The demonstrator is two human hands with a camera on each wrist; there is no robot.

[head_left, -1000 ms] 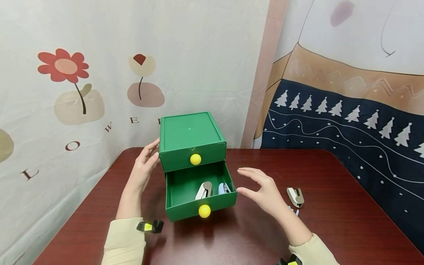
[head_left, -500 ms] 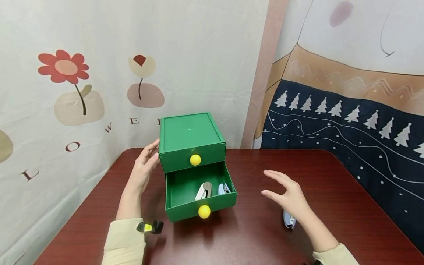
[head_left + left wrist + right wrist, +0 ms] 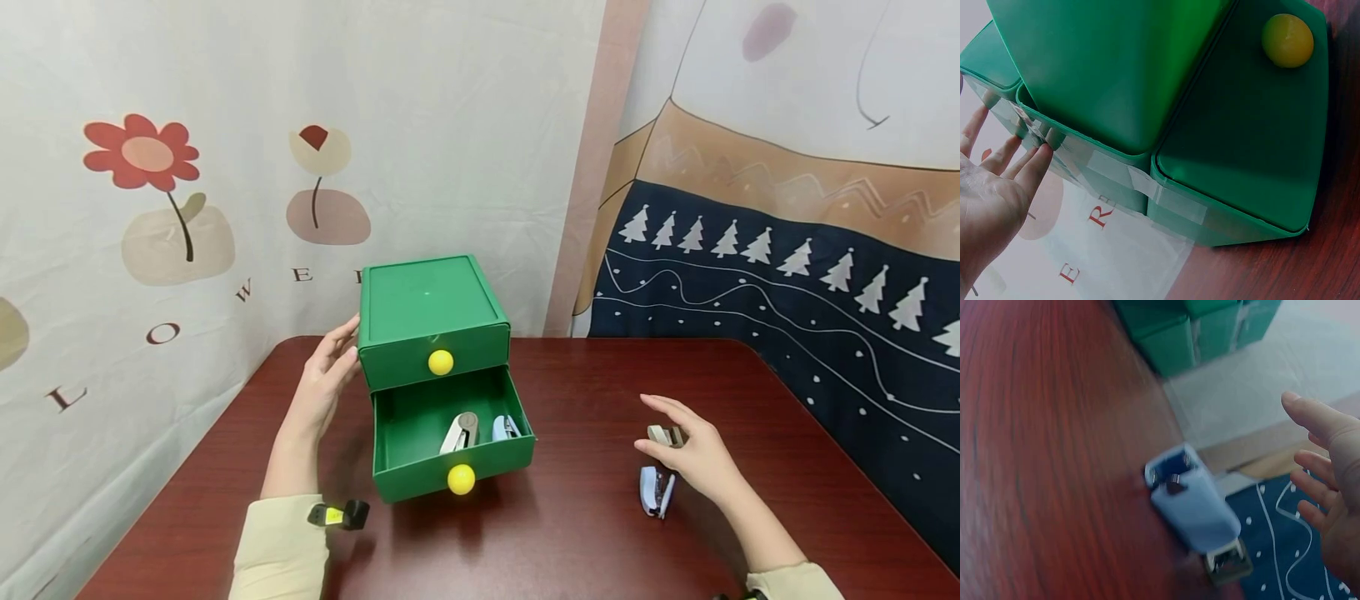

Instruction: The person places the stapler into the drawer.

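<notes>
Thumb and fingers parted, holding nothing, the right hand (image 3: 697, 454) hovers by the beige stapler (image 3: 658, 434) beyond the blue stapler (image 3: 648, 490) on the table (image 3: 581, 533), seemingly a reaching step next needing a pinch, while the left hand's (image 3: 321, 383) extended fingers touch the green drawer unit (image 3: 429, 300).

Probably a curtained indoor workspace, as printed cloths (image 3: 465, 150) hang behind a reddish table (image 3: 577, 525).

The letters L (image 3: 66, 400), O (image 3: 162, 334), W (image 3: 243, 291) and E (image 3: 302, 275) run across the pale cloth (image 3: 465, 125). In the left wrist view, R (image 3: 1100, 214) follows E on it.
</notes>
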